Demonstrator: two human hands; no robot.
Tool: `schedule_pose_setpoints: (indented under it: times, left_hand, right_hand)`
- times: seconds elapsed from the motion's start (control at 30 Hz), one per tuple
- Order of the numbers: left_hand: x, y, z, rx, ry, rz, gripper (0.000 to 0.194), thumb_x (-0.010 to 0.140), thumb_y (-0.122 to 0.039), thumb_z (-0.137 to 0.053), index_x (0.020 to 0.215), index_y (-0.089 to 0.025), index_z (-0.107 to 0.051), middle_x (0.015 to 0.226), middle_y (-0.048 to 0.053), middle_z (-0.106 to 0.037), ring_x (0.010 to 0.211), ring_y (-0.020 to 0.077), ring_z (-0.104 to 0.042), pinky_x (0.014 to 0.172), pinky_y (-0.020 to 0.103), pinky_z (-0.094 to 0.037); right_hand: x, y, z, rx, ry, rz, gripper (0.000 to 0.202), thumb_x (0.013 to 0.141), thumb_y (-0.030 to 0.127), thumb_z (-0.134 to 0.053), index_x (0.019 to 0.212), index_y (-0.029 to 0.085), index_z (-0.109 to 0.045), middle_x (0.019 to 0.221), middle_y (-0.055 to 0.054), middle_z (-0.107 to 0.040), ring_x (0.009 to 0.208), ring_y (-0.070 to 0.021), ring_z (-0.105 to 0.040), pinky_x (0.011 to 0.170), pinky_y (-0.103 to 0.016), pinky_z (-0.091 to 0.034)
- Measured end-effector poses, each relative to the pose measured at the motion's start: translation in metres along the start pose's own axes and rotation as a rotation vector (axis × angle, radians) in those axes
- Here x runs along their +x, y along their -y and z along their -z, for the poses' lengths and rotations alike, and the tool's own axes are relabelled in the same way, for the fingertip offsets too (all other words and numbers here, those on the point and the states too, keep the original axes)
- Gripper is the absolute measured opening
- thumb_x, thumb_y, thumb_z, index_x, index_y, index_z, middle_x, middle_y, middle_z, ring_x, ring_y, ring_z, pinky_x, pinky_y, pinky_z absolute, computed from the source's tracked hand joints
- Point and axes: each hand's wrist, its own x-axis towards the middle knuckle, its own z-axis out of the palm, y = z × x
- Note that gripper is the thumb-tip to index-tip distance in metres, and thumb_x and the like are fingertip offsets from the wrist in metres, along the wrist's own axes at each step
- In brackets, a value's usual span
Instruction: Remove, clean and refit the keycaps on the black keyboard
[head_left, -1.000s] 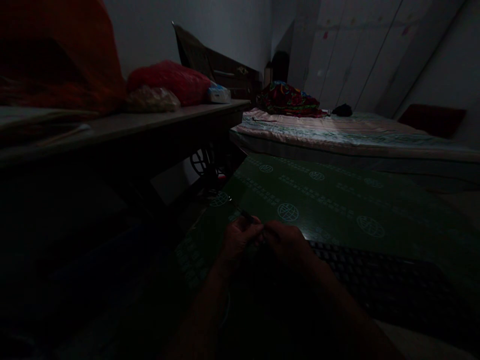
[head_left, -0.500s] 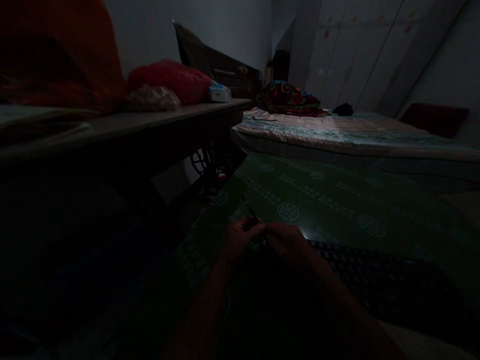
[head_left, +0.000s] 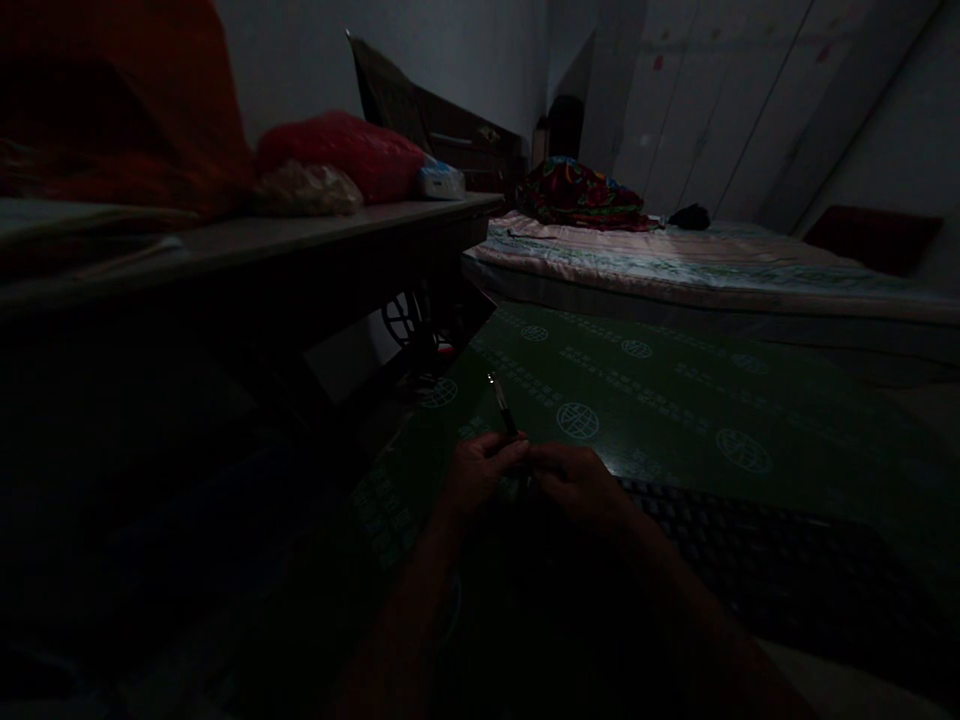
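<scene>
Between the thumb and fingers of my left hand is a slim stick-like piece, its upper part shiny metal and its lower part black. It tilts up and away to the left, its tip above the green sheet. My right hand is closed right beside the left, fingertips almost touching it. Whatever those right fingers pinch is hidden in the dark. Below both hands a dark shape cannot be made out. A black keyboard lies to the right of my right hand.
The green sheet with white globe prints covers the surface ahead. On the left stands a table bearing a red bag, an orange bag and a small white pack. A bed with a patterned blanket stands behind.
The slim piece has turned and swung slightly right, so its metal end now glints and shows wider. Both hands stay nearly in place.
</scene>
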Motion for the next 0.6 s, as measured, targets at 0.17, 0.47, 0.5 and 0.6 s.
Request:
schedule_pose_setpoints:
  times: [0.17,0.47,0.5,0.6]
  left_hand:
    - [-0.0018,-0.0026,0.0002,0.006,-0.002,0.000,0.031,0.059,-0.037,-0.074,0.083,-0.018,-0.075,0.071,0.002,-0.073,0.075,0.0218,-0.067,0.074,0.032,-0.050]
    - [-0.0017,-0.0040,0.0006,0.009,0.001,0.001,0.033,0.058,-0.039,-0.075,0.083,-0.018,-0.075,0.072,0.003,-0.073,0.076,0.0227,-0.067,0.073,0.032,-0.050]
    - [-0.0017,-0.0041,0.0007,0.011,0.003,0.002,0.033,0.058,-0.039,-0.075,0.083,-0.018,-0.075,0.072,0.003,-0.073,0.076,0.0228,-0.067,0.074,0.032,-0.050]
    - [-0.0022,-0.0042,0.0007,0.013,0.005,0.008,0.035,0.059,-0.039,-0.074,0.086,-0.017,-0.075,0.072,0.003,-0.073,0.075,0.0229,-0.067,0.074,0.033,-0.050]
  right_hand:
    - [-0.0002,0.0018,0.0020,0.058,0.037,-0.029,0.038,0.076,0.007,-0.044,0.100,0.020,-0.070,0.099,-0.002,-0.072,0.087,-0.0139,-0.066,0.076,-0.024,-0.049]
    - [-0.0002,0.0060,0.0050,0.112,0.069,-0.058,0.041,0.073,0.006,-0.045,0.101,0.022,-0.071,0.098,-0.002,-0.072,0.090,-0.0164,-0.066,0.080,-0.028,-0.051]
    - [-0.0003,0.0059,0.0051,0.116,0.074,-0.060,0.042,0.072,0.006,-0.045,0.101,0.022,-0.071,0.098,-0.002,-0.072,0.091,-0.0166,-0.066,0.081,-0.029,-0.051]
    - [-0.0006,0.0046,0.0051,0.123,0.088,-0.061,0.043,0.072,0.006,-0.045,0.103,0.021,-0.070,0.099,-0.002,-0.072,0.089,-0.0163,-0.066,0.080,-0.029,-0.051]
